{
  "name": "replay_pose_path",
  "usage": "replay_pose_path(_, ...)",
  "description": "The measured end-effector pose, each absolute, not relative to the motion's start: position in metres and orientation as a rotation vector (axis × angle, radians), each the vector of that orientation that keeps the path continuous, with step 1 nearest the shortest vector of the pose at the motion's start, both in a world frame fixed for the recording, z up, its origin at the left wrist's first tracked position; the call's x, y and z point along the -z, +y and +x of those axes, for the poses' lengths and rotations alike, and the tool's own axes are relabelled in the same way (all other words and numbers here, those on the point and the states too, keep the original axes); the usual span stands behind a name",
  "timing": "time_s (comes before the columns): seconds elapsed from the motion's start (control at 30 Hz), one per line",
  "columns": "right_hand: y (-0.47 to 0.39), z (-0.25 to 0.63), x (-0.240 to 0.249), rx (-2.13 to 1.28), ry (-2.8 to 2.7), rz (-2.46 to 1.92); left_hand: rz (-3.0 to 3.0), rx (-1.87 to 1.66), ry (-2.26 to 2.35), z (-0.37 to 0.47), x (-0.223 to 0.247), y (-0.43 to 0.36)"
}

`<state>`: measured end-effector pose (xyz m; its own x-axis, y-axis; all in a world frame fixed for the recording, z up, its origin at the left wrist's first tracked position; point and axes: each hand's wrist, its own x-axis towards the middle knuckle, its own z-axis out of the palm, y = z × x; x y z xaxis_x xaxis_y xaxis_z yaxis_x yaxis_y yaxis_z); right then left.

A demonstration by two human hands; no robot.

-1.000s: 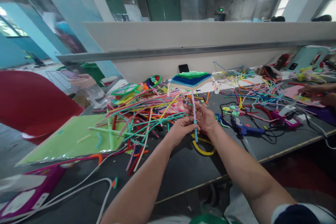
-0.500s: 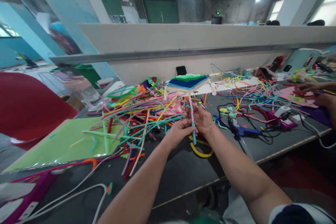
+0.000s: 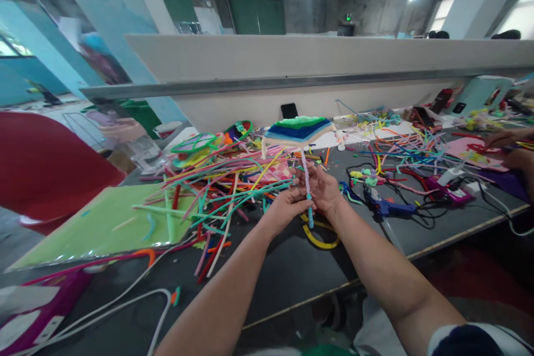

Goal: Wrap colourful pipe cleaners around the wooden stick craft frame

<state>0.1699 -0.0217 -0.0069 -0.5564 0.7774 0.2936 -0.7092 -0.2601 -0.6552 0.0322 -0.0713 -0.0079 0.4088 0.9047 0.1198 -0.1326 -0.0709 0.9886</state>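
Note:
A pipe-cleaner umbrella (image 3: 299, 130) stands upright in front of me, its top banded in green, blues and cream. Its lilac twisted stem (image 3: 306, 175) runs down to a teal lower end (image 3: 310, 216). My left hand (image 3: 288, 207) is closed on the stem near where lilac meets teal. From the other side my right hand (image 3: 325, 192) curls its fingers at the stem just above; some fingertips are hidden behind it. A bent yellow pipe cleaner (image 3: 321, 243) lies on the table below the hands.
Loose pipe cleaners (image 3: 225, 200) pile up to the left, partly over a green sheet (image 3: 104, 222). A blue glue gun (image 3: 394, 208) with black cables lies right. A black phone (image 3: 288, 111) leans on the divider (image 3: 250, 58). Another person's hands (image 3: 517, 144) work at far right.
The view has shifted very slightly. Both hands and the umbrella stay nearly in place, with no visible change of hold.

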Motion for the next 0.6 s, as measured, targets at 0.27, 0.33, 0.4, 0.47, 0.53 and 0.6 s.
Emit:
replay_pose_path(0.27, -0.0217, 0.1698, 0.0049, -1.990, -0.901, -0.070, 1.412, -0.983, 0.793, 0.0322, 0.0057, -0.0727)
replay_pose_path(0.33, -0.0215, 0.1699, 0.0052, -1.986, -0.909, -0.070, 1.416, -0.984, 0.795, 0.0321, 0.0062, -0.0725)
replay_pose_path(0.4, -0.0212, 0.1701, 0.0058, -1.978, -0.919, -0.077, 1.418, -0.992, 0.792, 0.0319, 0.0070, -0.0721)
replay_pose_path(0.47, -0.0209, 0.1702, 0.0064, -1.957, -0.930, -0.109, 1.415, -0.999, 0.784, 0.0316, 0.0077, -0.0716)
replay_pose_path(0.53, -0.0206, 0.1702, 0.0071, -1.931, -0.948, -0.157, 1.411, -0.999, 0.768, 0.0315, 0.0078, -0.0715)
replay_pose_path(0.6, -0.0204, 0.1701, 0.0076, -1.911, -0.971, -0.186, 1.405, -0.997, 0.757, 0.0316, 0.0076, -0.0715)
